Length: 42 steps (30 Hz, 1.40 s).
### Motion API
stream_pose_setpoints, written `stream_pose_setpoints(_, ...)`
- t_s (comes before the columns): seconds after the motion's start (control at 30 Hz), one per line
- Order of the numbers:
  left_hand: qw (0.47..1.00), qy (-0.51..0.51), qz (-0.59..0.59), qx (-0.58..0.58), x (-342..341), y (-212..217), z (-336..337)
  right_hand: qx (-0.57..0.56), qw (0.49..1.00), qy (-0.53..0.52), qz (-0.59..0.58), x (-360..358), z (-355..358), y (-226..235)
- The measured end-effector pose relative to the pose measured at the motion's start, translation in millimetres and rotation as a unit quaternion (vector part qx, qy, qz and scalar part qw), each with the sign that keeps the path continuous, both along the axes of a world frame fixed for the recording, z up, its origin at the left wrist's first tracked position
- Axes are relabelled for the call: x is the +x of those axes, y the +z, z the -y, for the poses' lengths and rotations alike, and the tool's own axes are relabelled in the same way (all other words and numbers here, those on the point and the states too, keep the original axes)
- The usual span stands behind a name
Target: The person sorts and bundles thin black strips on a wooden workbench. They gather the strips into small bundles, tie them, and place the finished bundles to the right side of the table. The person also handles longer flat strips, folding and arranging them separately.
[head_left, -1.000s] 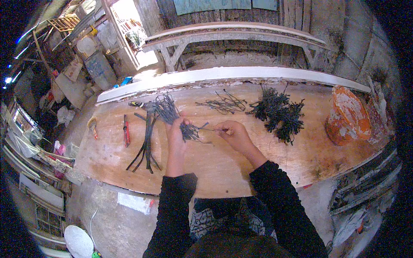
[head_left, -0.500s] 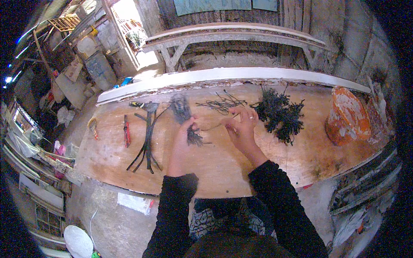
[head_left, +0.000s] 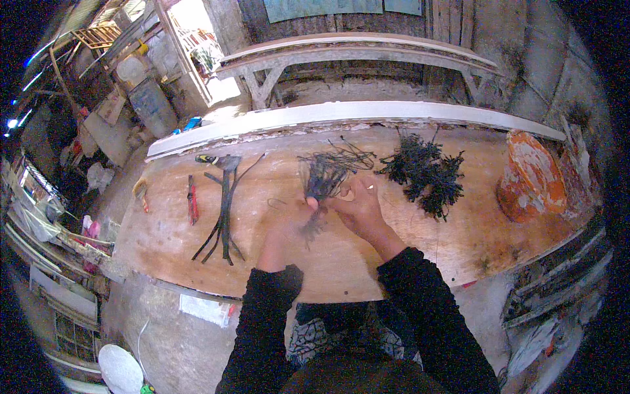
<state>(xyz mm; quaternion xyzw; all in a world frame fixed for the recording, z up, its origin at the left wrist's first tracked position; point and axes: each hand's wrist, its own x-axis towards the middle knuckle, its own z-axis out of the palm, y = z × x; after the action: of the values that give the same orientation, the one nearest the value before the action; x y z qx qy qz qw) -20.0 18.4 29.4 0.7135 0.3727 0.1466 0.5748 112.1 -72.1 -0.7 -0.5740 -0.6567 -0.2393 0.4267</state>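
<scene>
My left hand (head_left: 289, 222), somewhat blurred, is closed around the middle of a bundle of thin black cords (head_left: 320, 178). The cords fan out above the fist, and their short ends stick out below. Up against the bundle, my right hand (head_left: 359, 209) has its fingers pinched together at the left hand's thumb. A thin strand curves by the right fingers; whether it is cord or wire is unclear. Loose black cords (head_left: 354, 156) lie just beyond the bundle. To the right is a pile of black cord bundles (head_left: 423, 172).
Left on the plywood table (head_left: 328, 276) lie long black strips (head_left: 227, 217), a red-handled tool (head_left: 193, 202), a brush (head_left: 141, 196) and a flat-bladed tool (head_left: 226, 162). A plaster-smeared orange bucket (head_left: 533, 178) stands at right. A white beam (head_left: 354, 111) runs along the far edge.
My left hand has swung the cord bundle rightward to meet my right hand, near the loose cords. The right hand has moved slightly left and nearer, and the strand between the hands is drawn in.
</scene>
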Motion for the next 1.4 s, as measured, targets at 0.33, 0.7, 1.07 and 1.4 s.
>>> stream_pose_setpoints(0.33, 0.954, -0.123, 0.194, -0.192, 5, -46, -21, -0.013, 0.991, 0.035, -0.132, 6, -3, -1)
stream_pose_setpoints(0.7, 0.974, -0.174, 0.046, -0.136, 0, -47, -18, -0.262, 0.637, 0.397, -0.607, -4, 0, 12)
stream_pose_setpoints(1.07, 0.958, -0.240, 0.050, -0.147, -2, -36, -9, -0.274, 0.648, 0.353, -0.617, 1, -5, 0)
stream_pose_setpoints(1.4, 0.966, -0.225, 0.040, -0.123, -2, -32, -9, -0.310, 0.634, 0.320, -0.632, 18, -9, -15)
